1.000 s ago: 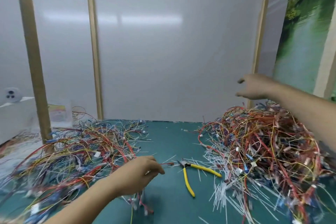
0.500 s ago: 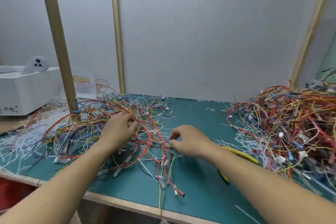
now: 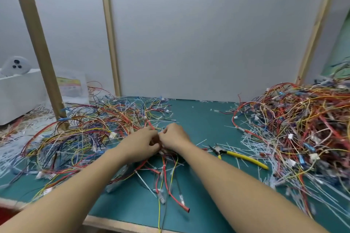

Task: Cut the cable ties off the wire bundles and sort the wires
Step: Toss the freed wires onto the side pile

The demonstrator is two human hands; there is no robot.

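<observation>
Wire covers most of the green table (image 3: 198, 119), gathered in two heaps. The right heap (image 3: 295, 119) is the taller, thick with red, orange and yellow strands (white connectors show all through it). The left heap (image 3: 79, 134) lies flatter and looser, with more blue and purple.

Three wooden uprights stand toward the far side: the left post (image 3: 36, 43), the middle post (image 3: 109, 34) and the right post (image 3: 318, 24). One white box (image 3: 19, 92) sits beyond the left heap.

Two bare forearms reach in from the near edge. The left hand (image 3: 138, 143) and right hand (image 3: 173, 136) meet knuckle to knuckle at the left heap's near-right fringe. The fingers of both are curled round one small bundle (image 3: 166, 176), whose red, yellow and black tails trail toward the near edge.

One pair of yellow-handled cutters (image 3: 242, 157) lies flat just right of the right wrist, untouched, between the hands and the right heap. Cut ties (image 3: 251, 145), too many to count, litter the table around it as white slivers.
</observation>
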